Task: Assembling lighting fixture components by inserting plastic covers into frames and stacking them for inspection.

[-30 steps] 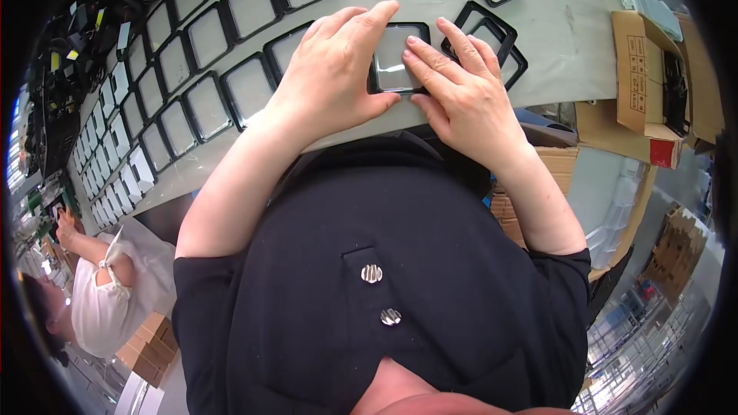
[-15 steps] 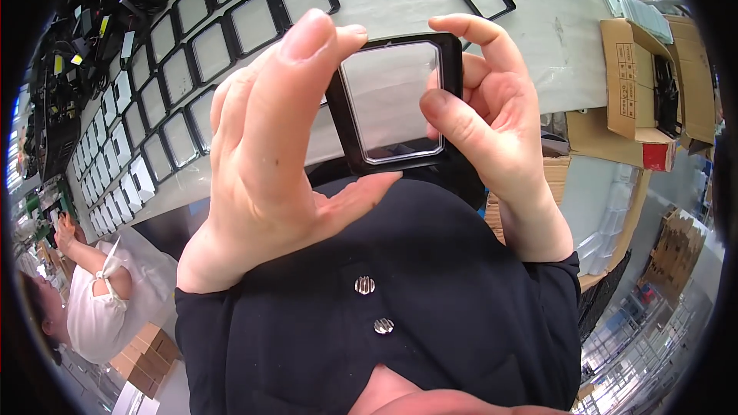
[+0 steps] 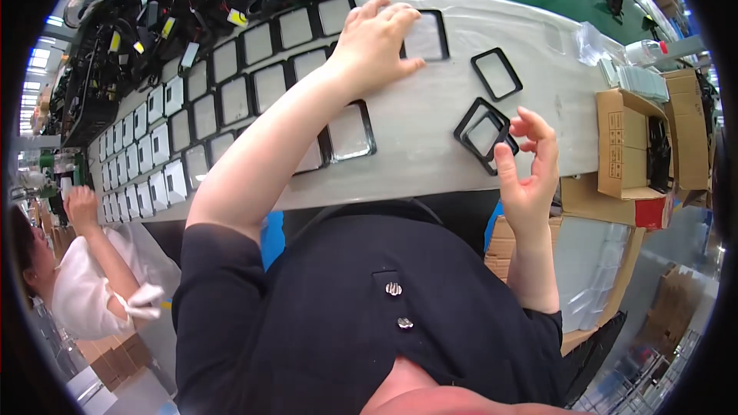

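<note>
My left hand (image 3: 377,42) reaches far across the table. Its fingers lie at the far edge of a black rectangular frame with a see-through middle (image 3: 444,37), and its thumb is at the near edge, spanning the frame. The hand hides the frame's left part. My right hand (image 3: 530,173) is raised at the right, thumb and fingers apart with a gap between them. Beside its thumb lie two black frames (image 3: 466,124), one overlapping the other at an angle. Farther back is a single black frame (image 3: 518,84).
Rows of black frames (image 3: 244,100) cover the table's left half, with white pieces (image 3: 160,144) beyond them. Dark parts with wires (image 3: 192,19) crowd the far left edge. At right stand cardboard boxes (image 3: 611,142) and stacked clear sheets (image 3: 638,81). A person (image 3: 92,277) sits at left.
The black frame has gone from in front of my chest to the far table, with my left hand on it. My right hand has come off it and drawn back right.
</note>
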A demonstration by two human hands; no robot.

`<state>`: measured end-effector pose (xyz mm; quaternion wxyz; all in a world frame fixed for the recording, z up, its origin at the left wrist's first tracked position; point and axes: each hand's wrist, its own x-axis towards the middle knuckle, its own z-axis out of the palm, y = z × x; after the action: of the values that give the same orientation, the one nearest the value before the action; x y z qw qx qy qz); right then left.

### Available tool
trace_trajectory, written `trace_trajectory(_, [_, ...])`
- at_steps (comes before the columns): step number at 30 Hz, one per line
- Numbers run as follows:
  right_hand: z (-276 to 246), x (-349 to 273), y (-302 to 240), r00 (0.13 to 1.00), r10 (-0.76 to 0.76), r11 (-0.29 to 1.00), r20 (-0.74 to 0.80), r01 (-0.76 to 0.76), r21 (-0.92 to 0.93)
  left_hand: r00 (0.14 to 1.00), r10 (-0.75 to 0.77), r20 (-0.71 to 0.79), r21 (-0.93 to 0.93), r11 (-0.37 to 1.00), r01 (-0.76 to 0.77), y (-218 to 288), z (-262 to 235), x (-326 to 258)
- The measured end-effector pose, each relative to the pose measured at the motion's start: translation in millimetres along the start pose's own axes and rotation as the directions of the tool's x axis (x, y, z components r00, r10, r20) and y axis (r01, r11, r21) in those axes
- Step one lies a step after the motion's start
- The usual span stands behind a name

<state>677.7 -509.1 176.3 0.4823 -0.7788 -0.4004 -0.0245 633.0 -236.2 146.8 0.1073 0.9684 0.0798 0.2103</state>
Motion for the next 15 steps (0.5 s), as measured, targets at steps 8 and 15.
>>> trace_trajectory(8, [-48.1, 21.4, 43.2, 0.993, 0.111, 0.983, -0.04, -0.116, -0.144, 0.945, -0.197, 0.263, 0.207, 0.968, 0.144, -65.1, 17.2, 38.4])
trace_trajectory(15, [-93.1, 144.0, 182.8, 0.971, 0.062, 0.807, -0.232, -0.185, -0.56, 0.928, 0.187, 0.322, -0.056, 0.982, -0.179, 62.5, 10.7, 20.6])
